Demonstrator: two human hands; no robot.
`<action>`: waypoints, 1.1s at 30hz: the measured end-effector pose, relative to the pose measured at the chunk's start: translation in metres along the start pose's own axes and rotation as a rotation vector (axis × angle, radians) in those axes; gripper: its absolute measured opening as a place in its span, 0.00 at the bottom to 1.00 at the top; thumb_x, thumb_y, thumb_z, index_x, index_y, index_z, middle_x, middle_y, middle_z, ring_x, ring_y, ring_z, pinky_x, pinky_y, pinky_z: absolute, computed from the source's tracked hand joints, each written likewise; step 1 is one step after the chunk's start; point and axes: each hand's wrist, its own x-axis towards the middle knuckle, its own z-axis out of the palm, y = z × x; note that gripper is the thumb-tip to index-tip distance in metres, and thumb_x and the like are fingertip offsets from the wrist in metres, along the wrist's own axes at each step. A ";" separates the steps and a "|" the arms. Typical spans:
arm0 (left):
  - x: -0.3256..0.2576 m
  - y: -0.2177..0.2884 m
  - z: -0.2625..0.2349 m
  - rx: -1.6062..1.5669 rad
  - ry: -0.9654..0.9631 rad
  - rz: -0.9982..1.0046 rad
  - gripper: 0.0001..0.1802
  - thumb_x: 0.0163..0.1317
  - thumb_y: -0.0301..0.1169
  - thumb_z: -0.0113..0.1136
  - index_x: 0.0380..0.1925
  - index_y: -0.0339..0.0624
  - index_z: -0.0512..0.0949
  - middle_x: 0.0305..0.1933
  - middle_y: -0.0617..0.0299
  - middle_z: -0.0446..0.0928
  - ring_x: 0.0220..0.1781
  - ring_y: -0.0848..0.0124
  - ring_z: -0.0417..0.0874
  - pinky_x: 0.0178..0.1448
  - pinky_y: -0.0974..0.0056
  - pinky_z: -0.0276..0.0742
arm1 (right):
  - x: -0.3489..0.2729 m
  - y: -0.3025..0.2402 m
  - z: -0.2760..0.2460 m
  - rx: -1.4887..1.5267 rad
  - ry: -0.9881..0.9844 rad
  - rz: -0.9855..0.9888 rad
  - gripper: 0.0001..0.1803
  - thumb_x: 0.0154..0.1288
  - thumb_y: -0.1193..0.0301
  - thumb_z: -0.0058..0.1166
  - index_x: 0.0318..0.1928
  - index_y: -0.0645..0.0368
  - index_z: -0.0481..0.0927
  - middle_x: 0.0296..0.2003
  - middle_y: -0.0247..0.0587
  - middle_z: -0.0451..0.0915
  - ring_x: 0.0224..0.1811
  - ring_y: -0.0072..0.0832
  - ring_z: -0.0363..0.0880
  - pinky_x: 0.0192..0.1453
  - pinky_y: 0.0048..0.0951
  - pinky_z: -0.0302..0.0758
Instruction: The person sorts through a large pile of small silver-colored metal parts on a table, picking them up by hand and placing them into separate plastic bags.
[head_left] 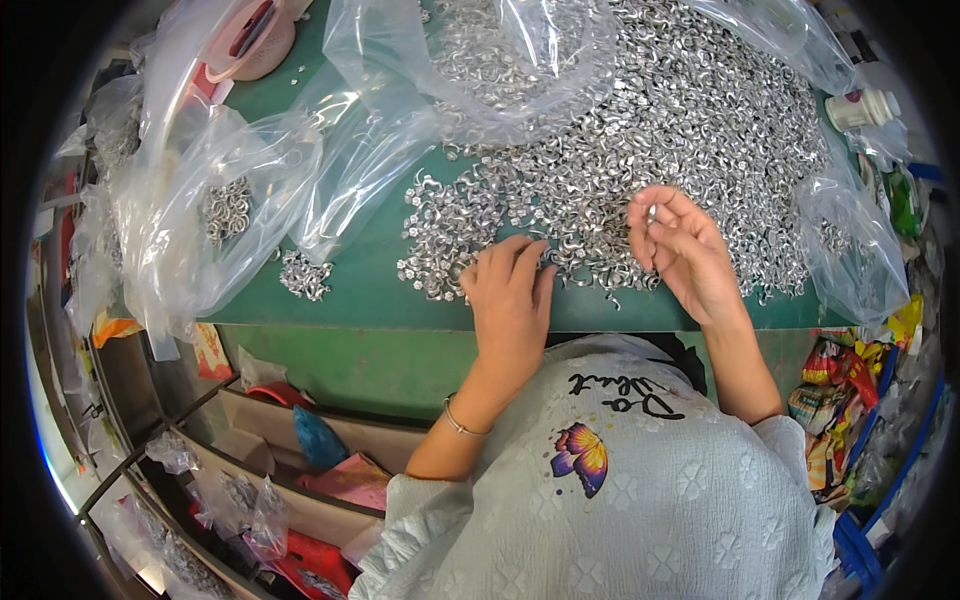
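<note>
A large heap of small silver metal parts covers the green table. My left hand lies palm down at the heap's near edge, fingertips touching the parts. My right hand is raised a little above the heap, fingers curled, pinching one small silver part between thumb and forefinger. A thin bracelet circles my left wrist.
Clear plastic bags with more metal parts lie at the left and back. A small separate pile of parts sits at left. A white bottle stands at far right. Shelves with bags and cloths are below the table's left edge.
</note>
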 end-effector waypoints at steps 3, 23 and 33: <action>0.008 0.005 0.007 0.064 -0.048 0.005 0.19 0.50 0.26 0.67 0.45 0.44 0.77 0.48 0.61 0.71 0.47 0.63 0.71 0.53 0.57 0.59 | -0.005 -0.004 0.000 -0.399 -0.021 -0.102 0.06 0.61 0.80 0.52 0.38 0.63 0.78 0.29 0.34 0.72 0.27 0.21 0.70 0.31 0.24 0.66; 0.005 0.003 -0.002 0.073 -0.043 -0.020 0.16 0.53 0.24 0.63 0.44 0.43 0.77 0.46 0.61 0.72 0.47 0.62 0.71 0.53 0.58 0.58 | 0.003 0.007 -0.003 -0.778 -0.003 -0.318 0.05 0.61 0.77 0.53 0.34 0.62 0.70 0.30 0.45 0.72 0.31 0.45 0.73 0.33 0.39 0.70; 0.006 0.001 0.002 0.068 -0.072 -0.021 0.16 0.52 0.25 0.64 0.44 0.41 0.77 0.47 0.59 0.70 0.48 0.62 0.70 0.52 0.56 0.58 | -0.003 -0.001 -0.009 -0.935 0.014 -0.355 0.05 0.59 0.73 0.55 0.36 0.58 0.77 0.28 0.42 0.74 0.32 0.40 0.76 0.31 0.38 0.72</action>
